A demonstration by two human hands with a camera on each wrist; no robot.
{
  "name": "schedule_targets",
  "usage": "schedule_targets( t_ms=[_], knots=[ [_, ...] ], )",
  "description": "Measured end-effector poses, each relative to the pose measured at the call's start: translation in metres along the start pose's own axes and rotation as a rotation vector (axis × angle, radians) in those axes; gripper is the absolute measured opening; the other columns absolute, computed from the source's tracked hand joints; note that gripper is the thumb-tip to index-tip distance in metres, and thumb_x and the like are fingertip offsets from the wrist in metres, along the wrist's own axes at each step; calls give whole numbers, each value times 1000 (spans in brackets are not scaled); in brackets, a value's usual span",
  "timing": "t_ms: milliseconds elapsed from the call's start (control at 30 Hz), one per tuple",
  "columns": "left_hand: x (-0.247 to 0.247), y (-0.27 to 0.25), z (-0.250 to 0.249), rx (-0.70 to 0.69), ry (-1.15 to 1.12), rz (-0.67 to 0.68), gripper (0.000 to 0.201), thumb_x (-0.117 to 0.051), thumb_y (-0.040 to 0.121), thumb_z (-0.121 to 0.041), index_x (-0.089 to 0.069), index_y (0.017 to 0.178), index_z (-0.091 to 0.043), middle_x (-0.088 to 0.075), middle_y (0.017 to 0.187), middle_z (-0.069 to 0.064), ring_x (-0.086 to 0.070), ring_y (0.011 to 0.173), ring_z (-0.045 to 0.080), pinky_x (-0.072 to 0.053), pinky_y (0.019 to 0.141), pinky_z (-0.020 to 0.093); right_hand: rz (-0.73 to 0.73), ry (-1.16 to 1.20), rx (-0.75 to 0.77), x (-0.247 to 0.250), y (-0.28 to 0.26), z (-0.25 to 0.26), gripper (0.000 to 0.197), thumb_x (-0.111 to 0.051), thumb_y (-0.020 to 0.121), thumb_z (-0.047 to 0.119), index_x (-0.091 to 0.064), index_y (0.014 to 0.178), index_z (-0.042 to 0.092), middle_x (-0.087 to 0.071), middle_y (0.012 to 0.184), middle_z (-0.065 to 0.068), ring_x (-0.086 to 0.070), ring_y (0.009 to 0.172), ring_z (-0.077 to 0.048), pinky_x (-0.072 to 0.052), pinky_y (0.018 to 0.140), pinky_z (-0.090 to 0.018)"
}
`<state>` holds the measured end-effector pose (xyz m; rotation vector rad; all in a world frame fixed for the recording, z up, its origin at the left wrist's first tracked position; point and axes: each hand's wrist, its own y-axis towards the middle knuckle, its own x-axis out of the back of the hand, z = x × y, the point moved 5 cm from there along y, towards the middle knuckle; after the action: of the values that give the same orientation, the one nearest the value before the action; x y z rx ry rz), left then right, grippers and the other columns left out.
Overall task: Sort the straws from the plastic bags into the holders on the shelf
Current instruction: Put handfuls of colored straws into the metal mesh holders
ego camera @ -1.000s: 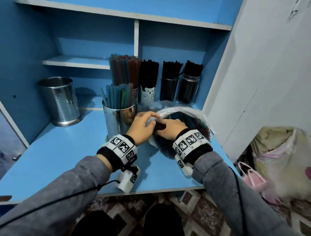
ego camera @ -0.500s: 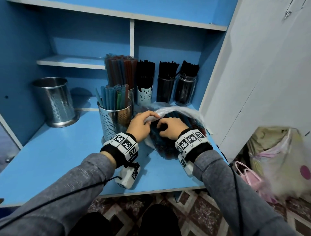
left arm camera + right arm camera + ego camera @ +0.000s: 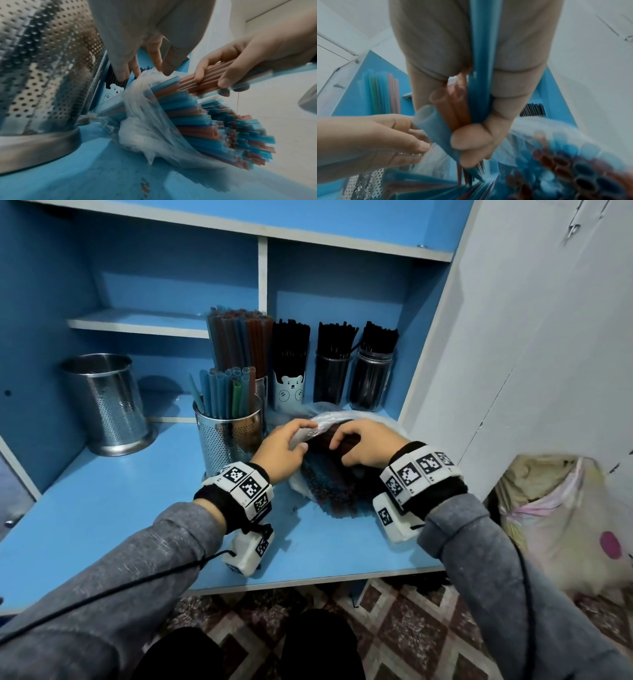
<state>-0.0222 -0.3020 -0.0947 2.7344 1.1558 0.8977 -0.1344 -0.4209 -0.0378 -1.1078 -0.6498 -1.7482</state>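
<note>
A clear plastic bag (image 3: 346, 417) full of blue and red-brown straws (image 3: 329, 484) lies on the blue shelf (image 3: 120, 508), right of a perforated steel holder (image 3: 227, 440) with several blue and green straws standing in it. My left hand (image 3: 301, 436) pinches the bag's open edge (image 3: 145, 75) between thumb and fingers. My right hand (image 3: 342, 450) is at the bag's mouth and grips a small bundle of red-brown and blue straws (image 3: 193, 81), thumb and fingers wrapped around it (image 3: 453, 128). The rest of the straws stick out of the bag (image 3: 231, 128).
An empty perforated steel holder (image 3: 106, 402) stands at the left. Behind the bag are tall coloured straws (image 3: 239, 344), a bear cup (image 3: 288, 392) and two glass jars (image 3: 371, 381) of black straws. A white panel (image 3: 513, 354) closes the right side; stuffed bags (image 3: 565, 525) sit on the floor.
Both hands stayed at the bag's mouth. The right hand's fingers have curled round a bundle of straws, while the left keeps hold of the plastic edge.
</note>
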Motion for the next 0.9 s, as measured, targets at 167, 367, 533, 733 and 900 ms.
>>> schedule_targets(
  t_ms=[167, 367, 533, 733, 900],
  knots=[
    [0, 1, -37, -271, 138, -70, 53, -70, 81, -12, -52, 131, -18, -45, 135, 4, -42, 130, 19, -29, 111, 29, 9, -44, -1, 27, -30, 0, 31, -71, 76, 6, -70, 98, 28, -52, 84, 12, -53, 66, -5, -44, 58, -17],
    [-37, 12, -76, -555, 414, 175, 83, -84, 67, -37, -45, 137, -18, -52, 138, 0, -45, 128, 16, -35, 110, 32, 64, -120, 26, 47, -68, 12, 32, -70, 76, 7, -69, 97, 31, -55, 82, 13, -55, 53, -7, -47, 53, -20],
    [-50, 8, -103, -686, 300, 68, 36, -70, 70, -41, -60, 104, -33, -70, 95, -8, -57, 93, 8, -39, 76, 1, 70, -114, 83, 61, -88, 26, 41, -69, 81, 9, -66, 114, 34, -66, 108, 3, -66, 87, -16, -56, 80, -32],
    [-46, 20, -98, -435, 69, 67, 24, -69, 80, -17, -59, 101, -18, -68, 86, 2, -65, 83, 22, -54, 76, 39, -407, -10, 252, 110, -112, 33, 18, -68, 86, 30, -66, 103, 24, -67, 99, 10, -63, 84, -2, -42, 69, -6],
    [-33, 8, -121, -385, -174, 44, 16, -65, 76, -17, -56, 82, -29, -57, 73, -5, -51, 68, 7, -43, 66, 28, -684, 211, 477, 122, -127, 62, 16, -62, 93, 30, -66, 99, 15, -64, 97, 7, -59, 92, -8, -47, 80, -24]
  ],
)
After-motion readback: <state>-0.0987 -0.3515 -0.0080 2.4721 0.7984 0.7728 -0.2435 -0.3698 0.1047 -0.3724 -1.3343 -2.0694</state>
